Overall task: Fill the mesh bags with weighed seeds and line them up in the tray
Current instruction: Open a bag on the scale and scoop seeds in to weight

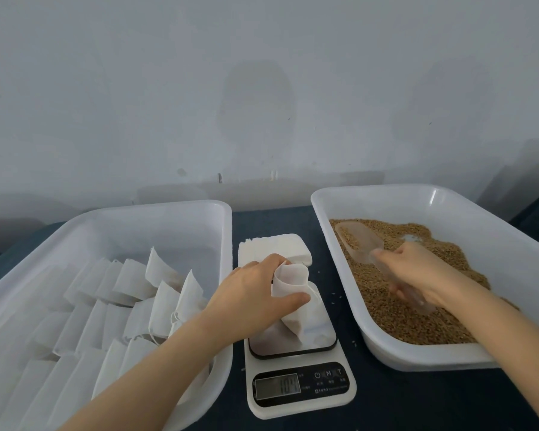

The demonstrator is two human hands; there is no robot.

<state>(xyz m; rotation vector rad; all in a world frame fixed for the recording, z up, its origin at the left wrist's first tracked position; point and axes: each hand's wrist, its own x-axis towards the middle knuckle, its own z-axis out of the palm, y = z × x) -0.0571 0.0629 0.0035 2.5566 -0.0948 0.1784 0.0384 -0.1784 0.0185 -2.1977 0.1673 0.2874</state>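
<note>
Two white trays [168, 225] [495, 244], one scale [299, 384] reading 104ish, left hand [249, 293] pinching one mesh bag [290, 281], right hand [417, 272] gripping one clear scoop [355, 244].

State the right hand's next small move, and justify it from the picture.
Probably push the scoop through the seeds to load it: the right hand grips the scoop low in the seed tray, while the left hand holds a mesh bag open on the scale.

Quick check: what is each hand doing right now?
Left hand: grips a mesh bag on the scale.
Right hand: grips the clear scoop, in the seed tray.
</note>
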